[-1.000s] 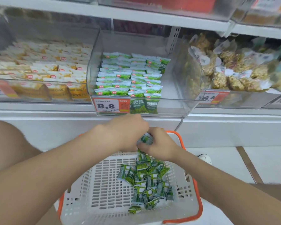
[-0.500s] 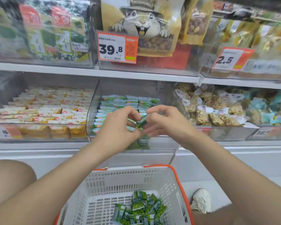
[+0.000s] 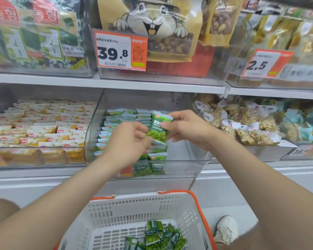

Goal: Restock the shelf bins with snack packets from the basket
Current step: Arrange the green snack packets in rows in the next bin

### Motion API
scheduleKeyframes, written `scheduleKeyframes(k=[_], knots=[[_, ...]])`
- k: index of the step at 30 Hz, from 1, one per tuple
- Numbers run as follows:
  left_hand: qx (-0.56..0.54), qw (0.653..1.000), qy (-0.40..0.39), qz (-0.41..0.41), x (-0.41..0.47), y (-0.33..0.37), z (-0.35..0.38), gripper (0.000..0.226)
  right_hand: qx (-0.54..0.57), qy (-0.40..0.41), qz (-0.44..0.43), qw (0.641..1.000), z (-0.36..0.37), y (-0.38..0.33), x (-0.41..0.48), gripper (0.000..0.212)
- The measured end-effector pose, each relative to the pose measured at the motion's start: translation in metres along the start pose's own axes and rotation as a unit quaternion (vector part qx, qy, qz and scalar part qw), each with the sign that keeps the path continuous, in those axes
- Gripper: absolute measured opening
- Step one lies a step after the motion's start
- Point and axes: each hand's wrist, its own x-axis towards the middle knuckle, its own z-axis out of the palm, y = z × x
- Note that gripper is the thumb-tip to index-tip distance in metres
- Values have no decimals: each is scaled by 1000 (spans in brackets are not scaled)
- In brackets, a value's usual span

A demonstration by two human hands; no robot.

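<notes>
A green snack packet [image 3: 158,127] is held upright in front of the clear middle bin [image 3: 192,163], which holds rows of the same green packets [image 3: 123,116]. My right hand [image 3: 186,129] pinches the packet's right side. My left hand [image 3: 128,143] grips its lower left edge with curled fingers. Below, the white basket with an orange rim [image 3: 195,213] holds several more green packets [image 3: 157,237] at its bottom.
A bin of yellow-and-white packets [image 3: 40,130] sits to the left, and one of mixed nut snacks [image 3: 246,123] to the right. Large bags and price tags [image 3: 119,51] fill the shelf above. A white shoe [image 3: 227,230] stands beside the basket.
Both hands have risen from the basket to the middle bin's front with one green packet, which now faces me upright. The view has tilted up toward the shelves.
</notes>
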Motion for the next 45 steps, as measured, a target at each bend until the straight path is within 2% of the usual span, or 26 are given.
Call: scheduleKeyframes(k=[1, 3, 4, 5, 6, 9, 11, 13, 17, 20, 22, 26, 28, 31, 35, 38, 41, 45], knots=[[143, 987, 10, 74, 3, -4, 0, 23, -23, 46, -6, 999, -3, 2, 9, 16], [370, 912, -9, 180, 7, -9, 1, 34, -154, 162, -36, 974, -9, 7, 26, 17], [437, 876, -29, 203, 9, -13, 2, 40, -257, 212, -47, 942, -11, 9, 33, 19], [473, 854, -52, 210, 11, -15, 3, 46, -348, 237, -50, 906, -12, 12, 38, 18], [482, 848, -79, 204, 15, -19, 3, 51, -413, 239, -38, 878, -10, 14, 42, 16], [466, 856, -160, 159, 23, -28, 4, 64, -491, 216, 20, 844, -4, 27, 62, 26], [459, 859, -191, 127, 26, -33, 5, 66, -504, 204, 43, 838, -2, 37, 80, 41], [447, 863, -211, 104, 27, -34, 6, 64, -498, 203, 67, 840, -2, 44, 98, 43], [441, 865, -220, 94, 27, -32, 8, 61, -479, 194, 118, 848, -3, 49, 126, 48], [440, 865, -221, 94, 27, -31, 8, 61, -481, 222, 139, 837, 2, 52, 137, 75], [442, 865, -217, 98, 28, -32, 9, 61, -448, 250, 150, 845, 3, 52, 140, 87], [439, 865, -222, 93, 27, -32, 8, 60, -418, 246, 145, 863, 5, 50, 143, 66], [433, 868, -232, 79, 26, -32, 8, 61, -406, 223, 135, 876, 5, 52, 144, 65], [426, 869, -247, 58, 26, -32, 9, 62, -430, 219, 131, 866, 4, 56, 140, 66], [426, 869, -245, 58, 27, -34, 11, 61, -430, 281, 140, 847, 9, 53, 135, 37], [425, 869, -243, 67, 27, -35, 9, 60, -413, 253, 151, 861, 10, 44, 128, 30], [446, 867, -204, 93, 27, -38, 8, 58, -410, 181, 152, 881, 8, 39, 118, 9], [475, 863, -93, 147, 19, -31, 6, 48, -427, 157, 90, 886, 8, 22, 86, 10]])
